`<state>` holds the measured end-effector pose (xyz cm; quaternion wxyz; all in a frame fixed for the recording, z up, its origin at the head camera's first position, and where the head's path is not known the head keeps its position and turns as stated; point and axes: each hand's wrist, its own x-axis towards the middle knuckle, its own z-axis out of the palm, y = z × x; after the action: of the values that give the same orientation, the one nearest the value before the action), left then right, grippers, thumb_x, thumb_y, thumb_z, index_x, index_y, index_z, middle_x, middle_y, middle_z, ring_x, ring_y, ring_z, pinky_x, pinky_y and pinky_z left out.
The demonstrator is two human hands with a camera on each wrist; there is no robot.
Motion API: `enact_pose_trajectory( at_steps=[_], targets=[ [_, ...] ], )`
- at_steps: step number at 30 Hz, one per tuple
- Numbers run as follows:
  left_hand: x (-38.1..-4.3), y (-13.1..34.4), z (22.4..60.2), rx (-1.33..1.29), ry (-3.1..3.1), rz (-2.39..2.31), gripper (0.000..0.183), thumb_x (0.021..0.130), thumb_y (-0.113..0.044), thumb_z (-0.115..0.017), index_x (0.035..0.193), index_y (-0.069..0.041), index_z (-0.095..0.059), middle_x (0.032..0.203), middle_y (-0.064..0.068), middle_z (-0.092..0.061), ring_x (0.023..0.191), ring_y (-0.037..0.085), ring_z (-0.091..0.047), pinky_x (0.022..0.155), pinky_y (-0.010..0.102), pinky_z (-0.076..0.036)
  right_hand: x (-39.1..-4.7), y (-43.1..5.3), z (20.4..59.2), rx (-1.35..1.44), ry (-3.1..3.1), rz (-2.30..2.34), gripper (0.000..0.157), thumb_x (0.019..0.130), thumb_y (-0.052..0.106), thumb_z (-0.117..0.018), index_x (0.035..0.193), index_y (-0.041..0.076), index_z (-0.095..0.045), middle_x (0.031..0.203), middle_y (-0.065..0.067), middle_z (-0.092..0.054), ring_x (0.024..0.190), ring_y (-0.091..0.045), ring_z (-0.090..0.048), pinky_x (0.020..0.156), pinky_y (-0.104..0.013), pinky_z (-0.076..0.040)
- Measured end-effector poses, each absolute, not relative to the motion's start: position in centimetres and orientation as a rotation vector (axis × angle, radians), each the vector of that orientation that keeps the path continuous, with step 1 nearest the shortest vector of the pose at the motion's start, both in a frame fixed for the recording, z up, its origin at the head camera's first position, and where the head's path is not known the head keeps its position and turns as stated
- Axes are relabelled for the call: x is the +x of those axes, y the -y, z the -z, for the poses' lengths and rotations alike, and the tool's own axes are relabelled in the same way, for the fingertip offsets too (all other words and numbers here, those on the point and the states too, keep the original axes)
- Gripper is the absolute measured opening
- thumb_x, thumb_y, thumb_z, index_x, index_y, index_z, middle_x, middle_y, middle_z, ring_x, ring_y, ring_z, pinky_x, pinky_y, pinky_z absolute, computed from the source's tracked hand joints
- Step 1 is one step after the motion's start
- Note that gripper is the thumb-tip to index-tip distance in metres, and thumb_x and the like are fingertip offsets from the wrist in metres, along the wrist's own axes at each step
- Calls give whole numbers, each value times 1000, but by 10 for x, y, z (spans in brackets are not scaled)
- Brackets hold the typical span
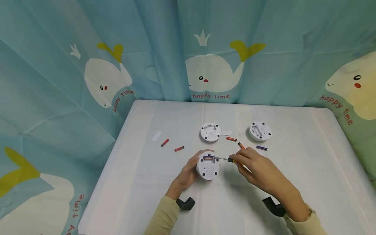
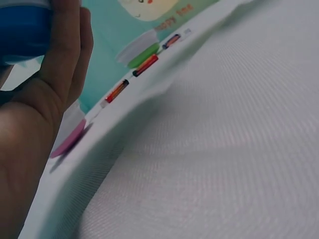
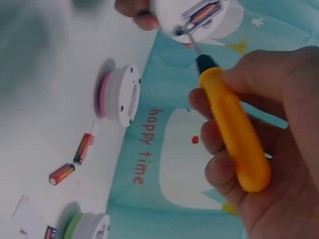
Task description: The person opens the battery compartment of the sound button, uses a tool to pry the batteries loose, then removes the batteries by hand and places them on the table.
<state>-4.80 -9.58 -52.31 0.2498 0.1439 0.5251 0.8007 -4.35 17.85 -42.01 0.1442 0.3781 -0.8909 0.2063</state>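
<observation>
My left hand [image 1: 188, 174] holds a round white device [image 1: 209, 171] above the table, underside up, showing speaker holes and dark feet. A blue part of the device [image 2: 22, 31] shows in the left wrist view. In the device's battery compartment lies a purple battery [image 1: 208, 158]. My right hand [image 1: 259, 168] grips a screwdriver by its yellow handle [image 3: 232, 129], thumb and fingers curled round it. The thin metal shaft [image 1: 221, 158] reaches left, its tip right at the battery compartment's edge by the battery.
Two similar white devices stand behind, underside up: a pink-edged one [image 1: 210, 137] and a green-edged one [image 1: 264, 132]. Several red batteries [image 1: 165, 142] and a purple one [image 1: 262, 148] lie scattered. Small white pieces [image 1: 156, 136] lie at left and between the devices. A whale-print curtain [image 1: 164, 65] hangs behind.
</observation>
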Motion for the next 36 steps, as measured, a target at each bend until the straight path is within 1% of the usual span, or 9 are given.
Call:
enact_pose_trajectory(
  at_steps=[6,10,15,18,21,24,28,32,36],
  targets=[
    [-49,94,525,405,-1475,-2182,64,103,-51,-38,154,-12,-44,137,-8,-63,123,11,-62,110,34,-42,-47,-176,418,1052,2653,-550,29,87,-2,-76,112,12,-76,101,5,-72,94,-14,-65,76,-34,-57],
    [-49,96,528,404,-1442,-2205,67,103,-57,-41,153,-14,-46,137,-9,-64,124,11,-64,108,33,-44,-51,-178,423,1049,2652,-637,29,87,-4,-77,110,12,-77,100,6,-71,96,-13,-65,79,-34,-58],
    [-49,99,527,393,-1375,-2235,71,101,-66,-41,154,-18,-44,138,-8,-64,124,14,-67,105,33,-47,-54,-180,433,1053,2571,-847,34,84,-8,-78,111,12,-78,101,8,-70,94,-8,-63,83,-17,-51],
    [-47,101,522,373,-1336,-2247,75,101,-69,-40,156,-18,-40,142,-8,-60,124,15,-68,106,33,-47,-54,-179,437,1040,2526,-950,39,82,-11,-78,113,13,-78,103,8,-70,94,-8,-63,94,-5,-42],
    [-46,102,517,360,-1304,-2259,78,100,-71,-40,156,-18,-38,143,-8,-60,124,15,-68,105,33,-48,-55,-178,444,1038,2481,-1019,43,81,-14,-78,115,13,-78,104,7,-71,95,-8,-62,105,-5,-38],
    [-45,102,514,350,-1285,-2264,79,100,-73,-39,157,-18,-37,140,-8,-62,124,15,-68,104,32,-49,-55,-177,452,1035,2446,-1078,45,81,-16,-76,117,12,-78,107,4,-71,94,-6,-59,97,-6,-41],
    [-45,103,512,335,-1253,-2280,82,99,-74,-41,157,-17,-37,138,-7,-65,124,16,-69,103,31,-49,-53,-175,464,1015,2443,-1142,42,87,-13,-72,121,11,-76,110,2,-71,96,-7,-58,85,-12,-44],
    [-45,104,512,322,-1235,-2280,85,96,-76,-45,157,-17,-37,137,-7,-66,124,16,-69,101,31,-50,-50,-173,475,983,2429,-1197,41,90,-10,-70,124,12,-75,111,2,-71,99,-9,-61,85,-11,-45],
    [-45,105,511,310,-1249,-2281,88,96,-77,-44,157,-15,-36,135,-7,-67,122,15,-70,99,30,-50,-48,-168,484,946,2372,-1275,47,85,-17,-71,123,10,-76,111,0,-71,99,-7,-62,86,-8,-47]
  ],
)
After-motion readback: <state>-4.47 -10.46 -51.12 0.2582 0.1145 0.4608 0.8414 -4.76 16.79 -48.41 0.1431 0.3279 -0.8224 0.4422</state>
